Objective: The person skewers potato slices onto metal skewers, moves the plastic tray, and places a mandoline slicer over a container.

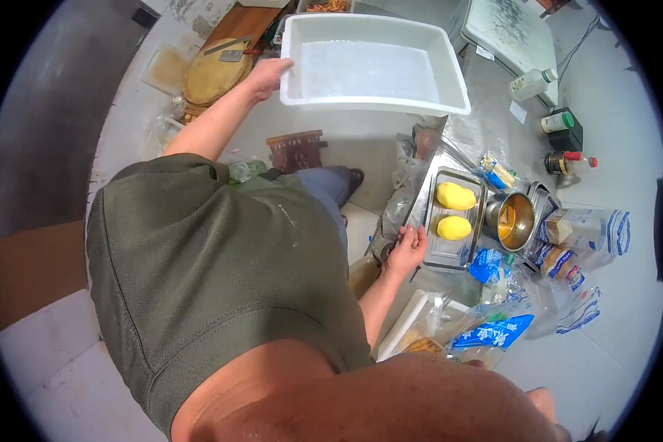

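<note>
My left hand (pixel 270 79) grips the left rim of a large white plastic tub (pixel 376 103), which is held up and tilted so its inside shows. Only a thin film of water or wet shine appears on the tub's bottom. Loosely curled and palm up, my right hand (pixel 407 252) is beside the left edge of a metal tray (pixel 436 259), with nothing visible in its fingers. Two yellow, oval peeled potatoes (pixel 455 197) lie on that tray. Right of it stands a steel pot (pixel 513 221) with some yellowish contents.
A round wooden board (pixel 215 74) with a cleaver (pixel 232 55) lies at upper left. Bottles (pixel 532 85) and bagged goods (pixel 586 230) line the counter's right side. Plastic packages (pixel 486 331) and a white container (pixel 404 324) are lower down. A dark red wooden stool (pixel 296 151) stands on the floor.
</note>
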A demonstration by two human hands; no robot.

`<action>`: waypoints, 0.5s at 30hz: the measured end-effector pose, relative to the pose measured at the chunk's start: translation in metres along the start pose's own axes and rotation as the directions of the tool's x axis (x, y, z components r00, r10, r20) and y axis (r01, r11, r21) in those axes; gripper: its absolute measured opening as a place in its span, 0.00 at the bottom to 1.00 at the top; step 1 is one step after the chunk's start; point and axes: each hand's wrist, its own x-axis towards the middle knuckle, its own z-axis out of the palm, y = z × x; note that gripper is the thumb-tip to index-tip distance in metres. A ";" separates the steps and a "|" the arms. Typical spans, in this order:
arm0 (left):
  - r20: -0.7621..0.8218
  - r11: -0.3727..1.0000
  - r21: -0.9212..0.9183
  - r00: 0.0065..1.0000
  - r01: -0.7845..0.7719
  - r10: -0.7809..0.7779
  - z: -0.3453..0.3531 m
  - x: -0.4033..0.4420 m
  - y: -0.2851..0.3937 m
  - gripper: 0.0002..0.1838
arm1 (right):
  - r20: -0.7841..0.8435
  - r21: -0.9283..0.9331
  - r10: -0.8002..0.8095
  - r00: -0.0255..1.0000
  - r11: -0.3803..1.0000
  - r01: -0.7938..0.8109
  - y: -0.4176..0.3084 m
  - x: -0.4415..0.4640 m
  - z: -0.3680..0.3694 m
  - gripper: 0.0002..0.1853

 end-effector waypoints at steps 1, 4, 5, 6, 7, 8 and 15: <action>-0.017 1.000 -0.003 1.000 -0.003 0.002 0.003 0.010 0.003 0.16 | -0.012 0.018 0.002 1.000 1.000 -0.002 -0.007 0.008 0.002 0.20; -0.043 0.999 -0.038 0.999 -0.018 0.016 0.012 0.054 0.007 0.17 | -0.074 0.023 -0.050 0.996 0.998 0.052 -0.035 0.039 0.010 0.19; -0.053 0.999 -0.037 0.998 -0.023 0.021 0.018 0.069 0.009 0.17 | -0.060 -0.007 -0.065 0.996 0.998 0.064 -0.046 0.053 0.010 0.19; -0.038 0.999 -0.039 0.999 -0.017 0.016 0.025 0.083 0.014 0.17 | -0.092 0.024 -0.128 0.988 0.991 0.130 -0.059 0.067 0.017 0.19; -0.025 0.999 -0.041 1.000 -0.013 0.012 0.030 0.098 0.019 0.16 | -0.105 -0.029 -0.138 0.985 0.990 0.135 -0.075 0.082 0.024 0.19; -0.013 0.999 -0.042 1.000 -0.006 0.006 0.034 0.113 0.025 0.16 | -0.118 -0.083 -0.146 0.982 0.987 0.137 -0.095 0.097 0.035 0.19; 0.110 1.000 0.015 0.994 -0.001 -0.001 0.023 0.260 0.072 0.13 | -0.223 -0.217 -0.228 0.948 0.959 0.180 -0.156 0.275 0.125 0.23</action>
